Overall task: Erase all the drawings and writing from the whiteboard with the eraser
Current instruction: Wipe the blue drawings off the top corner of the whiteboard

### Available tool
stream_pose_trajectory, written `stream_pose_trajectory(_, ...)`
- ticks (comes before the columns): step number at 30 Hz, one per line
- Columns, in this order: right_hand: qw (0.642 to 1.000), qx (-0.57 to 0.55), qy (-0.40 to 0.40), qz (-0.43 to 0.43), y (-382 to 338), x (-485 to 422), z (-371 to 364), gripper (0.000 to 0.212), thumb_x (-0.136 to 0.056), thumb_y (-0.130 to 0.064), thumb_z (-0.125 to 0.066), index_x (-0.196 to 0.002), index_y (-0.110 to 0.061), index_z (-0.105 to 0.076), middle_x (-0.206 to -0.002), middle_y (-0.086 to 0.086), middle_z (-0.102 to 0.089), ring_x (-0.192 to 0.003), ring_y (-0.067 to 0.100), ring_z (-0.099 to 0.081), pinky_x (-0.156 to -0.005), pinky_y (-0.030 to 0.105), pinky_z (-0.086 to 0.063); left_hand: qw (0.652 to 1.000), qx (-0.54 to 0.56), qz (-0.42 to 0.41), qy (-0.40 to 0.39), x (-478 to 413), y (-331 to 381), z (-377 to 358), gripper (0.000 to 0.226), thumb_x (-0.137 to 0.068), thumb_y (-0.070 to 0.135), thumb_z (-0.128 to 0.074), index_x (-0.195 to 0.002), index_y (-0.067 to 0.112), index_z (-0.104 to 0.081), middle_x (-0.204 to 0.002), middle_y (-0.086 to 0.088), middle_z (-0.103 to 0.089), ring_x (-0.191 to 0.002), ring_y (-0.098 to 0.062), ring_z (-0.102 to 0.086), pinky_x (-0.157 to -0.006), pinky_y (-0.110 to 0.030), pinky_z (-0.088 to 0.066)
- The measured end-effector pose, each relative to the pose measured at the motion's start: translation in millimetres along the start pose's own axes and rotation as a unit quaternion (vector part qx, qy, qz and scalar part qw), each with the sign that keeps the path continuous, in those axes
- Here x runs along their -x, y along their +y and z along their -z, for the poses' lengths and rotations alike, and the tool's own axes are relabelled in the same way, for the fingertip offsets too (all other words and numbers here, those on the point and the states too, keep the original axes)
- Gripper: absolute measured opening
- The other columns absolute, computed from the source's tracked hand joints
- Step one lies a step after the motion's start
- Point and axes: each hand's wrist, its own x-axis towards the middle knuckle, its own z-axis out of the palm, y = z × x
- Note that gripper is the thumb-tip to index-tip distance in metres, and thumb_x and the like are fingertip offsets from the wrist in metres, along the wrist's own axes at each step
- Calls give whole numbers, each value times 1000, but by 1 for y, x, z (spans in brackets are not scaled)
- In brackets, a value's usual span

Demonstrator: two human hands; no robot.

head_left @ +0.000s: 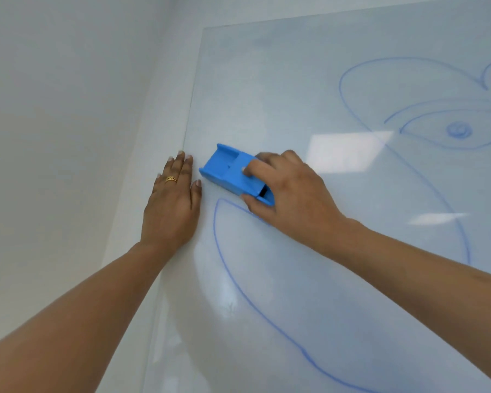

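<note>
At the far left of the frame we are seeing only bare white wall [54, 137]. Just right of it, at centre left, we are laying our left hand [172, 205] flat and released, fingers straight and together, gripping nothing; it is resting along the left edge of the whiteboard [267, 80], with a gold ring [171, 179] on one finger.

Moving right, the blue eraser [234, 173] is sitting just beside that hand, near the board's left edge at the middle of the frame, and appears pressed flat to the surface. We are grasping it with our right hand [289, 194]: fingers are curling over its top and the thumb is closing on its lower side, so the nearer end is covered while the far end is pointing up and left.

As for progress, the upper left stretch of the board is looking clean, with only a faint smudgy haze, so we are judging that part done. A good deal is remaining, though. A long blue curved line [224, 259] is starting right below the eraser and sweeping down to the bottom of the frame. Further right, a big looping outline [341, 95] is filling the upper right, with an eye-like shape [457, 129] inside it, and more strokes are running off the right edge. We are guessing the job is well short of half finished, though we cannot see the rest of the board.
</note>
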Motion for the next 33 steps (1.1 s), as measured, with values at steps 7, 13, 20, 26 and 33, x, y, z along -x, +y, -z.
stream_pose_trajectory(7,997,10,-9,-73,26,-4,23,33,-82,-32,-60,-109,-13,-57,-110,7,-60,-96,30,-50,-73,39,-47,1000,-7,-3,-6,21,-4,-1,59,-94,35,-16,-149,13,-18,-157,-1,-13,-145,-14,-9,-116,-27,-4)
stream_pose_trajectory(13,984,43,-26,-171,53,-31,30,54,-89,-32,-54,-139,-25,-35,-126,7,-50,-112,29,-42,-81,38,-40,1000,-1,0,-10,35,-2,0,63,-90,35,-15,-149,13,-17,-157,-1,-12,-145,-14,-8,-115,-25,-3)
stream_pose_trajectory(20,986,37,-74,-144,25,-20,18,53,-90,-38,-49,-140,-31,-34,-140,0,-37,-122,25,-35,-94,41,-32,1000,13,4,-5,48,-2,0,61,-92,34,-18,-148,13,-18,-156,-1,-14,-144,-13,-10,-114,-22,-2)
stream_pose_trajectory(26,995,33,-69,-56,-11,16,8,41,-84,-39,-57,-122,-24,-53,-124,1,-53,-106,27,-50,-78,40,-39,1000,16,15,-9,60,1,2,60,-92,34,-19,-148,13,-18,-156,-1,-14,-144,-14,-11,-114,-22,-3)
stream_pose_trajectory(33,995,54,-71,36,-16,39,8,31,-76,-34,-50,-100,-19,-61,-114,3,-61,-84,27,-57,-60,33,-42,1000,4,20,-12,62,5,3,60,-92,34,-19,-148,13,-18,-156,-1,-15,-144,-13,-11,-114,-22,-3)
